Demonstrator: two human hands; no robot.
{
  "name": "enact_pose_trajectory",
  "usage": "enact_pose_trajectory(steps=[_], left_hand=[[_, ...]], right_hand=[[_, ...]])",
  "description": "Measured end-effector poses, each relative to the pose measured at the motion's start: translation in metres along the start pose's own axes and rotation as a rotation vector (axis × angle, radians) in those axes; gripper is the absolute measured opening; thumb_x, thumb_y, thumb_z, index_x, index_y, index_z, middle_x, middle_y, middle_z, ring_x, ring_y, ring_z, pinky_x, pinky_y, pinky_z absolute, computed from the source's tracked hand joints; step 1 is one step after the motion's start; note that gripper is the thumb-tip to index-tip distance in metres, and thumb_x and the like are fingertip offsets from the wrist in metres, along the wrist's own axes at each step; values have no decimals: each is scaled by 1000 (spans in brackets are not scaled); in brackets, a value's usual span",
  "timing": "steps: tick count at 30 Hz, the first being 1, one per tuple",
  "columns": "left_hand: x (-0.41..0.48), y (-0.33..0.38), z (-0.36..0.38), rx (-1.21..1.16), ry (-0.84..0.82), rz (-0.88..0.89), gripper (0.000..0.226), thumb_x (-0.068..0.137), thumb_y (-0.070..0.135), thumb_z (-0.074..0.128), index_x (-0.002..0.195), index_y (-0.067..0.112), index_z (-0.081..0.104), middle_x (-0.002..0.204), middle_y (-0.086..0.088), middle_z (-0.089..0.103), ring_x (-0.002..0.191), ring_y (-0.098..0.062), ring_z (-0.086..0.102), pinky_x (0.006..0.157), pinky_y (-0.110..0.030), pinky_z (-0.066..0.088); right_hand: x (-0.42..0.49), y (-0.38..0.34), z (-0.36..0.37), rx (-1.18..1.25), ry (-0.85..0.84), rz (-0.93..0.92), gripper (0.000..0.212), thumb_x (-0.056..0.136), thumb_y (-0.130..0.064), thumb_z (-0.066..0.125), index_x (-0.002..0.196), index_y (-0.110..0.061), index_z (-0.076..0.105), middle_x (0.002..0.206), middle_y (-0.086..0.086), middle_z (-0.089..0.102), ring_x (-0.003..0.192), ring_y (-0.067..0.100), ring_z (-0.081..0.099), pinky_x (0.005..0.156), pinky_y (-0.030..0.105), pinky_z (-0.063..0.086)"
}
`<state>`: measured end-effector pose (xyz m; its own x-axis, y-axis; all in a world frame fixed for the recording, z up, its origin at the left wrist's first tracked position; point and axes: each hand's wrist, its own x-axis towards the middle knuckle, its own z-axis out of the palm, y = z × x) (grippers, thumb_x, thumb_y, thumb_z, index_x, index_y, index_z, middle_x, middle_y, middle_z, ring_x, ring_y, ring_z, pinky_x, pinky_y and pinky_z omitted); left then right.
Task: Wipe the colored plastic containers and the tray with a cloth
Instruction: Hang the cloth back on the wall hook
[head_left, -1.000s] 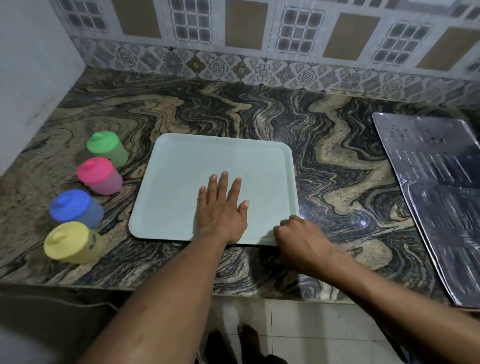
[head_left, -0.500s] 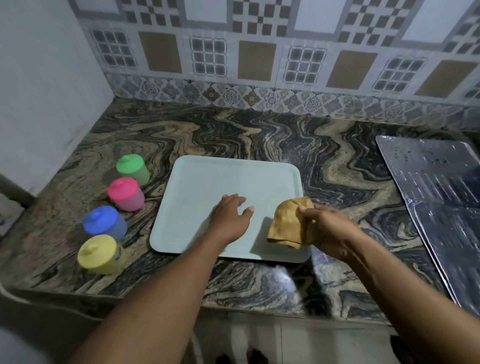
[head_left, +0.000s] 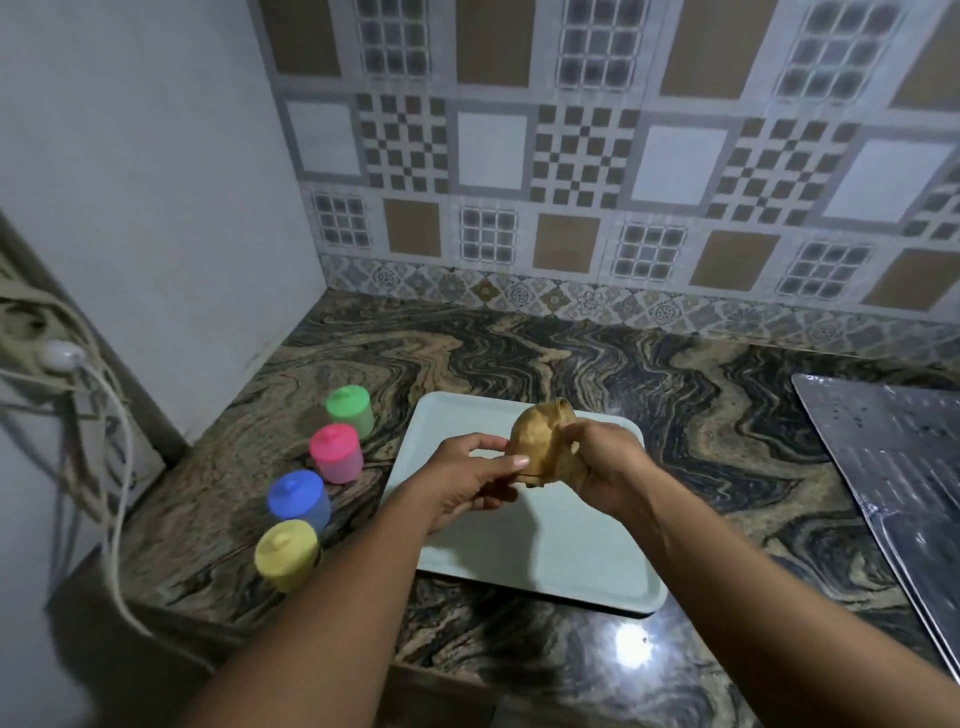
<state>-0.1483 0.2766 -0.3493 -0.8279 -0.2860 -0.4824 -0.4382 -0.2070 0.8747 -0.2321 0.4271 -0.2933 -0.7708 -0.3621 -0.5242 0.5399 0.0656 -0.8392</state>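
A pale green tray (head_left: 545, 561) lies flat on the marbled counter. Above it both hands hold a bunched tan cloth (head_left: 537, 441). My right hand (head_left: 602, 467) grips its right side, and my left hand (head_left: 472, 473) pinches its lower left edge between thumb and fingers. Left of the tray stand several lidded plastic containers in a slanted row: green (head_left: 350, 410), pink (head_left: 336, 452), blue (head_left: 297, 500) and yellow (head_left: 287, 553). Neither hand touches the tray or the containers.
A shiny metal sheet (head_left: 893, 467) covers the counter at the right. A plain wall closes the left side, with a socket and hanging cables (head_left: 67, 374) beyond the counter's corner. Patterned tiles back the counter. Its front edge runs just below the tray.
My right hand brought the cloth up from the tray's right edge. My left hand lifted off the tray and took hold of the cloth. The camera tilted upward.
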Motion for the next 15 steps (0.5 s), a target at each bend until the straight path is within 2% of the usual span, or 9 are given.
enact_pose_trajectory(steps=[2, 4, 7, 9, 13, 15], left_hand=[[1, 4, -6, -16, 80, 31, 40, 82, 15, 82, 117, 16, 63, 93, -17, 76, 63, -21, 69, 58, -27, 53], [3, 9, -13, -23, 161, 72, 37, 84, 11, 79, 117, 18, 63, 89, -16, 74, 57, -19, 66, 54, -27, 51], [1, 19, -21, -78, 187, 120, 22, 90, 8, 72, 109, 19, 68, 83, -11, 71, 54, -16, 63, 53, -25, 48], [-4, 30, -24, -127, 155, 133, 15, 94, 6, 62, 101, 16, 71, 82, -8, 70, 59, -14, 63, 59, -26, 49], [-11, 51, -35, -219, 82, 150, 38, 87, -9, 42, 105, 7, 71, 85, -9, 73, 71, -20, 69, 73, -32, 50], [-14, 58, -43, -114, 100, 185, 34, 89, -11, 49, 106, 7, 73, 89, -10, 76, 77, -20, 72, 76, -31, 53]], right_hand=[[11, 3, 7, -24, 17, -1, 21, 94, 10, 42, 90, 5, 61, 99, 28, 70, 85, 41, 72, 79, 53, 60], [20, 5, 11, -56, 45, -17, 18, 95, 5, 47, 93, 1, 65, 100, 24, 71, 87, 37, 70, 87, 53, 58], [30, 7, 9, -162, 72, -65, 18, 98, 1, 48, 97, -1, 65, 90, 19, 67, 79, 31, 64, 77, 45, 57], [35, 8, 5, -294, 79, -129, 17, 98, -4, 50, 99, 2, 66, 82, 16, 64, 72, 28, 60, 66, 39, 52], [35, 2, -1, -644, 75, -301, 14, 93, -8, 55, 87, -4, 67, 72, 8, 62, 69, 22, 59, 61, 32, 47], [33, -4, -4, -784, 43, -371, 18, 91, -5, 54, 78, -9, 66, 68, 4, 59, 65, 18, 55, 56, 27, 42]])
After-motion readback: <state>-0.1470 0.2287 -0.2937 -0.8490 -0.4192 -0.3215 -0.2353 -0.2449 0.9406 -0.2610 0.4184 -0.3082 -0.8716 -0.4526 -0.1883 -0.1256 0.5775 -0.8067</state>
